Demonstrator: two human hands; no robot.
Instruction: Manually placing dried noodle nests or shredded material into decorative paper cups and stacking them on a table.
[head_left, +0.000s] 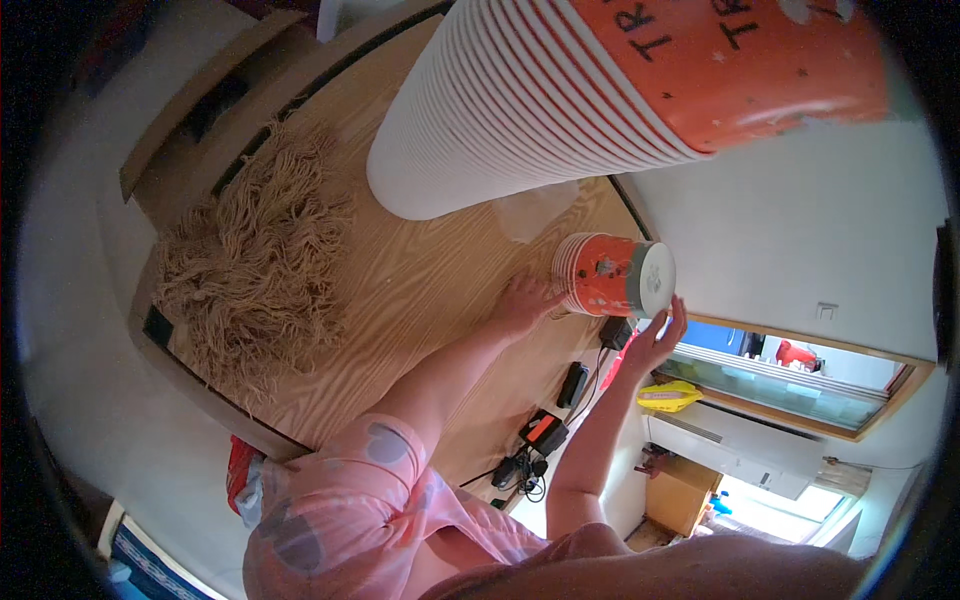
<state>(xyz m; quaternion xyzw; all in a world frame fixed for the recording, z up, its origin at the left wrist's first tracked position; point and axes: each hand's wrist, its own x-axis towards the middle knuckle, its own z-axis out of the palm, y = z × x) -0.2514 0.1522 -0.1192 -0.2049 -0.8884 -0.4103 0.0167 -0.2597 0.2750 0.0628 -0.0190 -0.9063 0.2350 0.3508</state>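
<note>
A short stack of orange paper cups (607, 274) with white rims stands upside down on the wooden table, its white base facing away from the tabletop. Beside its rims, my left hand (525, 306) lies low on the table with fingers stretched out, a fingertip at the lowest rim. My right hand (655, 342) is raised by the stack's base, fingers apart; whether they touch the cup is hard to tell. A much taller stack of the same cups (520, 105) looms large in front, its top cup cut off by the picture edge.
A heap of beige, stringy fibre (265, 270) covers one end of the table (420, 290). Black adapters, cables and a power strip (543, 432) lie along the near edge. A clear plastic sheet (537, 212) sits behind the short stack. A yellow bag (670, 396) is beyond my right arm.
</note>
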